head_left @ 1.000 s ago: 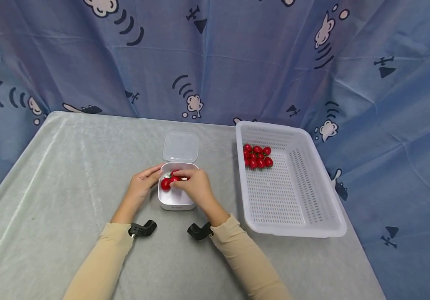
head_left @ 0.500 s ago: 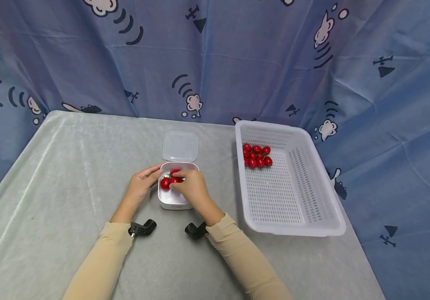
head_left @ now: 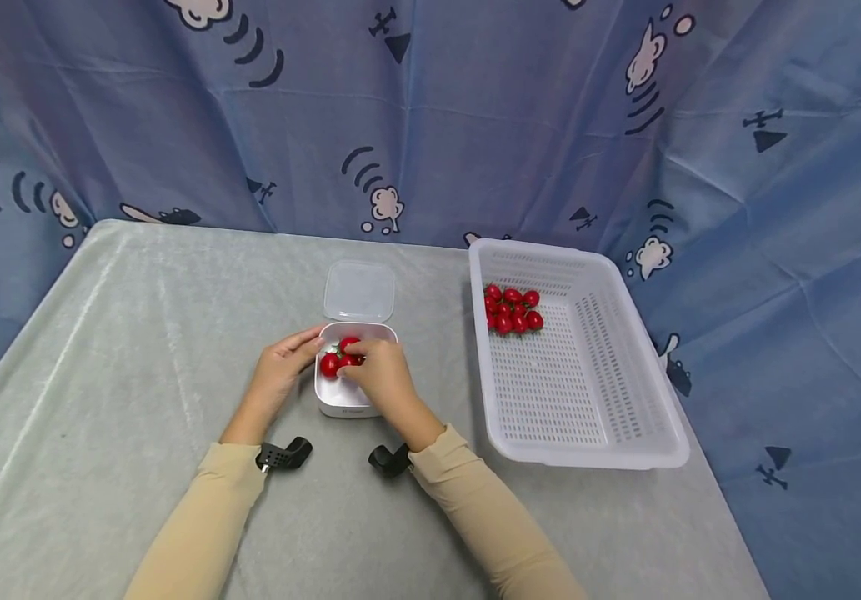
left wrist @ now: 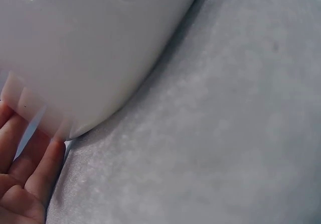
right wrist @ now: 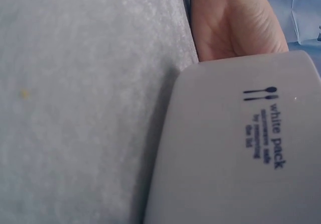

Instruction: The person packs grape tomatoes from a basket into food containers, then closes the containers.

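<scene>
In the head view, a white plastic food box [head_left: 343, 411] stands uncovered at the middle of the table, with red cherry tomatoes [head_left: 329, 365] at its left and back. My right hand [head_left: 387, 377] reaches in over the right wall and pinches a cherry tomato [head_left: 351, 360] between thumb and fingers, low beside the others. At the upper left corner of the box rests my left hand [head_left: 277, 372], its straight fingers [left wrist: 47, 166] touching the outer wall in the left wrist view. The right wrist view shows the box's printed front [right wrist: 220, 148], the right fingertips hidden behind it.
Behind the box lies a clear square lid [head_left: 358, 292]. To the right stands a large white slotted basket [head_left: 588, 454] with several cherry tomatoes [head_left: 513, 310] in its back left corner. A patterned blue curtain [head_left: 430, 125] hangs behind the table.
My right hand has shifted slightly left within the box, still on the cherry tomato. My left hand stays at the box corner. The whole head view has drifted slightly.
</scene>
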{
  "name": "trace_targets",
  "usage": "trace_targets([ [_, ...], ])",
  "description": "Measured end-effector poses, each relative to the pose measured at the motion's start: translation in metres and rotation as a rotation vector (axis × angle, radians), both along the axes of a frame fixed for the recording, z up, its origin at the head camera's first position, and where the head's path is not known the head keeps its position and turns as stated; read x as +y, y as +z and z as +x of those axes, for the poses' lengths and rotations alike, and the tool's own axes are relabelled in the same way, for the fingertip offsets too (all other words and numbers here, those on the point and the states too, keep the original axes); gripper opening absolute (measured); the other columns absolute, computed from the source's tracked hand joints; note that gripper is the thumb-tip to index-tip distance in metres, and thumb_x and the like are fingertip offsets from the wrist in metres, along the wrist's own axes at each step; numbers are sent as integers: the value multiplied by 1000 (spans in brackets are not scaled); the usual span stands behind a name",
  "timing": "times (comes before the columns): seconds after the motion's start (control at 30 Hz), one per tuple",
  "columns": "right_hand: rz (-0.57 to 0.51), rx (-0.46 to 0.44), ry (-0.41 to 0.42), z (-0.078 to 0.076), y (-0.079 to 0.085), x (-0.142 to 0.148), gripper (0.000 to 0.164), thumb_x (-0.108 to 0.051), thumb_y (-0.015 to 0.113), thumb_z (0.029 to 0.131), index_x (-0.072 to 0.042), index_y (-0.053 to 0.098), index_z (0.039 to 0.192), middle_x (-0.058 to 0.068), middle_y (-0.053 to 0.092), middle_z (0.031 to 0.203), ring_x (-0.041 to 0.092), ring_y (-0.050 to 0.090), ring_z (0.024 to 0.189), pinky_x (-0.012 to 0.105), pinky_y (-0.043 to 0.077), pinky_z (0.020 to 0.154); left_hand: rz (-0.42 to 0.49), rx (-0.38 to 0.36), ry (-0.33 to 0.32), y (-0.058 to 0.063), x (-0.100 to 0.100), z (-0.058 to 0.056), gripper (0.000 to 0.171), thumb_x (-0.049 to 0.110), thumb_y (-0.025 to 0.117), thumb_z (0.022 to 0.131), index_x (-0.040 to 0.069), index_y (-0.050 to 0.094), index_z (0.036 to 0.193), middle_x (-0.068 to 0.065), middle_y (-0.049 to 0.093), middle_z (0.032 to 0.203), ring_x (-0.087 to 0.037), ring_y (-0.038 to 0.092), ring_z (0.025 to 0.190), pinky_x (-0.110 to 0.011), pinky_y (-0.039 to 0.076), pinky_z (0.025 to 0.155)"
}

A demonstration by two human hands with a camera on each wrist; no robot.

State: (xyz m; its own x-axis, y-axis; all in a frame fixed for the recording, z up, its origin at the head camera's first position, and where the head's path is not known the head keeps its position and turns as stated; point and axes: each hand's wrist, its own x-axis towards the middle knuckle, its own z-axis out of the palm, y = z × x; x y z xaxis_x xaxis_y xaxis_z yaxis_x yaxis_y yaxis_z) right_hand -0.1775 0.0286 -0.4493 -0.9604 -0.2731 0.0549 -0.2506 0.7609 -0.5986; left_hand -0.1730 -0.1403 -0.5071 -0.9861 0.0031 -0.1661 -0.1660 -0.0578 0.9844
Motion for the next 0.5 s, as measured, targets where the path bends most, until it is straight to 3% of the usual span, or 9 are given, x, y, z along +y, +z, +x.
trace_targets([
  [0.13, -77, -49, -34, 1, 1, 3, 26, -10, 84, 78, -4, 79, 102, 7, 78, 99, 20, 70, 86, 26, 57, 74, -14, -6, -4, -2, 0, 0, 49, 31, 64, 98, 2, 58, 137, -2, 64, 135, 8, 60, 109, -13, 49, 97],
  [0.27, -236, -90, -83, 3, 13, 14, 26, -9, 82, 80, -3, 78, 105, 11, 77, 103, 24, 70, 91, 26, 59, 76, -22, -20, -8, -2, 0, 1, 49, 31, 63, 99, 2, 57, 138, -7, 61, 139, 9, 60, 109, -12, 49, 97],
  [0.4, -472, -78, -147, 3, 42, 33, 27, -6, 81, 80, 1, 77, 106, 17, 75, 108, 32, 73, 99, 32, 62, 82, -11, -14, -1, -1, 0, 1, 49, 30, 63, 98, 1, 57, 138, 4, 66, 131, 9, 60, 109, -12, 49, 97],
  [0.5, -616, -49, -209, 1, 69, 49, 27, -6, 82, 79, 0, 77, 105, 16, 75, 109, 29, 73, 102, 29, 61, 84, 14, -2, 2, -1, 1, -1, 49, 28, 63, 99, 0, 57, 138, 18, 68, 118, 9, 60, 108, -11, 49, 97],
])
